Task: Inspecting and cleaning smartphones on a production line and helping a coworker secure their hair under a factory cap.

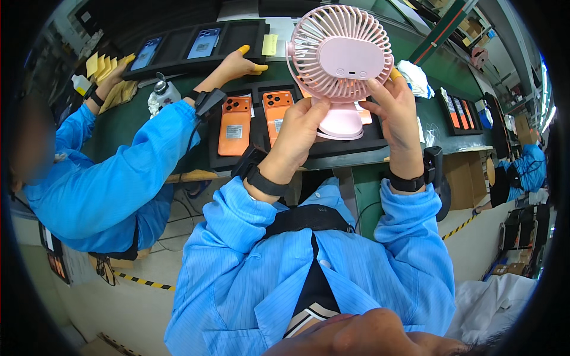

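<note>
A pink desk fan [351,58] with a round ribbed cage stands tilted over the bench, its back with small buttons and a port toward me. My left hand [298,132] is closed at the fan's neck, thumb against it just above the oval base [341,124]. My right hand [399,110] grips the cage's lower right edge, its thumb near a button on the back; a yellow finger cot shows behind the rim. Below lies a black tray [257,121] with an orange phone [235,126] and another orange phone [276,113]; the fan hides more of it.
At left, a co-worker's hand [233,66] with yellow finger cots rests by a black tray [237,37] holding blue phones. A pump bottle [165,92] stands nearby. Right on the green bench [442,113] are white cloth [414,77] and another phone tray [469,129].
</note>
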Demonstrator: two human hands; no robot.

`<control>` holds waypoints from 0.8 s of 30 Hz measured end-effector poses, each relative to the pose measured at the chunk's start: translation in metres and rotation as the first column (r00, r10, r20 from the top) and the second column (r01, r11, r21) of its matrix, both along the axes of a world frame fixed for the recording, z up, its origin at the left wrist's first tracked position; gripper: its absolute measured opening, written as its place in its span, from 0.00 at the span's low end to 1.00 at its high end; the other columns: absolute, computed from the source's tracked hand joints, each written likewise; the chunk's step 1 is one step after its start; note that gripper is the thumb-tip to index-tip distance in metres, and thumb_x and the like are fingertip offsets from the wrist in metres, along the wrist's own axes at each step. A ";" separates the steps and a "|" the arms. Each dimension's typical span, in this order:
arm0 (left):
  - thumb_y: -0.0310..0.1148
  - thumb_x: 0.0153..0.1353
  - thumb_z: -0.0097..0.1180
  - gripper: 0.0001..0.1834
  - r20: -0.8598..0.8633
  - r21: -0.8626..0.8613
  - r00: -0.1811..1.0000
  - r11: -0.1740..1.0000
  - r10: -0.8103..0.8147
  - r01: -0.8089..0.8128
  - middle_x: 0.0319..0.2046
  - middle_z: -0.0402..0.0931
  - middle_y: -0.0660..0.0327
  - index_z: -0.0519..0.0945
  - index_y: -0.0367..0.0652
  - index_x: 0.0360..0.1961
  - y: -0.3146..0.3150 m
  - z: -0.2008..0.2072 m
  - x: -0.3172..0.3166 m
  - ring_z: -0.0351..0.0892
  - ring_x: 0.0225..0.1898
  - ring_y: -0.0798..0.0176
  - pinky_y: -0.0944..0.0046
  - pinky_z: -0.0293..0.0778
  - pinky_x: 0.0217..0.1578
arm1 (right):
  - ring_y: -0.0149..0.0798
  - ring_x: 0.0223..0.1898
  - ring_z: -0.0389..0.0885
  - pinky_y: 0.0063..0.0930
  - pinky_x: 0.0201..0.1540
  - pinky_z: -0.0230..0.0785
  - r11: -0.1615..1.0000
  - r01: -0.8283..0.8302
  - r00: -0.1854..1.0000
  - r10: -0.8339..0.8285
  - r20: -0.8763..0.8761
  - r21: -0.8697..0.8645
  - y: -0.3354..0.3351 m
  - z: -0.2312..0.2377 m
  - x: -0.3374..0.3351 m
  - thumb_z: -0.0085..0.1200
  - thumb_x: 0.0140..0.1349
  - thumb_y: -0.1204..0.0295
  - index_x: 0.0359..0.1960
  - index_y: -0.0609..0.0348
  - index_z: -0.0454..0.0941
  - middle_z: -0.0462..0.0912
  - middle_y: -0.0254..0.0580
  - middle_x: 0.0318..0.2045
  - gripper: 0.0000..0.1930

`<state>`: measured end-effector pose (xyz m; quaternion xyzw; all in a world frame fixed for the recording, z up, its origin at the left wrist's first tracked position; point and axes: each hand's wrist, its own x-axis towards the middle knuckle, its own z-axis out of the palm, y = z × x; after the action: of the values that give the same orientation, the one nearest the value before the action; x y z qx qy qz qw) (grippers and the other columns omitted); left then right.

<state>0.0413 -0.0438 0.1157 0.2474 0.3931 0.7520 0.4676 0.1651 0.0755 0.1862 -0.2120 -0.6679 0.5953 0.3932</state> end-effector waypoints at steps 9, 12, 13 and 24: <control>0.41 0.70 0.52 0.22 -0.141 -0.017 0.987 0.997 0.078 -0.082 0.39 0.79 0.58 0.76 0.27 0.49 0.000 -0.002 0.002 0.76 0.39 0.71 0.71 0.72 0.41 | 0.31 0.40 0.84 0.24 0.38 0.80 0.998 -0.039 0.998 0.036 -0.053 -0.058 0.000 -0.003 -0.006 0.64 0.57 0.67 0.56 0.67 0.68 0.81 0.44 0.44 0.28; 0.42 0.70 0.53 0.23 -0.194 0.010 0.974 0.993 0.121 -0.121 0.39 0.79 0.59 0.76 0.27 0.49 0.001 -0.003 0.004 0.75 0.39 0.72 0.71 0.72 0.40 | 0.31 0.40 0.84 0.24 0.38 0.80 0.997 -0.030 0.998 0.026 -0.058 -0.073 0.001 -0.005 -0.006 0.64 0.57 0.68 0.56 0.66 0.68 0.81 0.44 0.44 0.28; 0.42 0.70 0.53 0.23 -0.204 0.013 0.969 0.991 0.136 -0.136 0.38 0.79 0.59 0.76 0.28 0.48 0.001 -0.001 0.005 0.75 0.38 0.72 0.71 0.72 0.39 | 0.31 0.40 0.84 0.24 0.38 0.80 0.997 -0.031 0.998 0.027 -0.057 -0.073 0.002 -0.005 -0.006 0.64 0.57 0.68 0.56 0.66 0.68 0.81 0.44 0.44 0.28; 0.41 0.70 0.54 0.20 -0.245 -0.047 0.961 0.989 0.127 -0.143 0.36 0.78 0.60 0.76 0.29 0.45 -0.004 0.004 0.003 0.74 0.37 0.72 0.71 0.71 0.39 | 0.34 0.49 0.79 0.28 0.51 0.74 0.995 -0.092 0.987 0.085 -0.137 -0.044 0.004 -0.014 -0.005 0.65 0.57 0.71 0.62 0.68 0.63 0.78 0.45 0.50 0.33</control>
<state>0.0439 -0.0479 0.1192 0.2946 0.4869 0.7335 0.3716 0.1603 0.0793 0.1727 -0.1511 -0.6334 0.6418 0.4051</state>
